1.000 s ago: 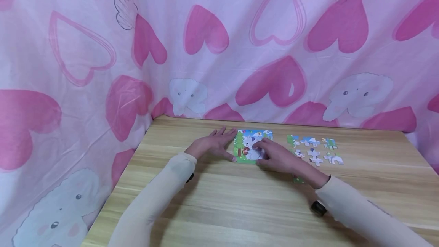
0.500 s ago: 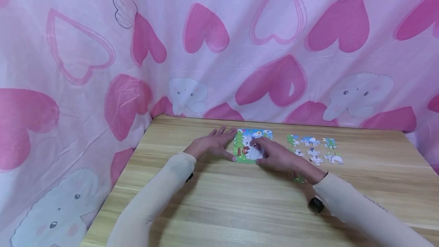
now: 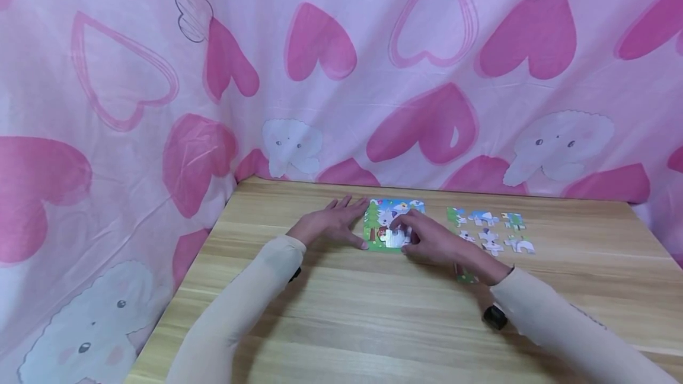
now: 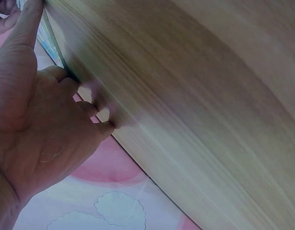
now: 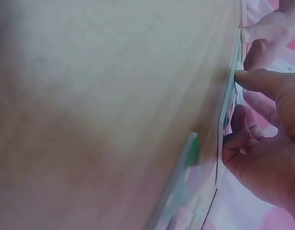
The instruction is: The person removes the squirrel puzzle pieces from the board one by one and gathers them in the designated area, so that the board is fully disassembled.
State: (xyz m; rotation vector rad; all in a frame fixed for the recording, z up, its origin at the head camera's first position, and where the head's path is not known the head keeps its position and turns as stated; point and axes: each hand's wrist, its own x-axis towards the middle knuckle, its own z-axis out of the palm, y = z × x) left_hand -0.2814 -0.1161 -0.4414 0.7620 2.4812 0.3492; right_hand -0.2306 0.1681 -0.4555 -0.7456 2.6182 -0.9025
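Note:
A small square jigsaw puzzle (image 3: pixel 373 224), printed with a white animal, trees and blue sky, lies flat on the wooden table. My left hand (image 3: pixel 338 224) rests at its left side, fingers spread, thumb at the lower left corner. My right hand (image 3: pixel 427 239) bends over the puzzle's right part, index finger and thumb at a shiny puzzle piece (image 3: pixel 395 239) that catches the light and looks tilted. In the right wrist view the thumb meets the puzzle's edge (image 5: pixel 227 100) and the other fingers curl. The right hand covers the puzzle's lower right portion.
Several loose puzzle pieces (image 3: pixel 490 242) lie in rows right of the puzzle. A green-edged piece (image 3: pixel 465 275) shows partly beneath the right forearm. The wooden table (image 3: pixel 347 313) meets a pink heart-print curtain (image 3: pixel 320 105) at its back edge.
The right index finger has shifted and drawn back slightly. The puzzle piece under it now shines and its outline stands out; before, it blended into the picture. The left hand keeps its place.

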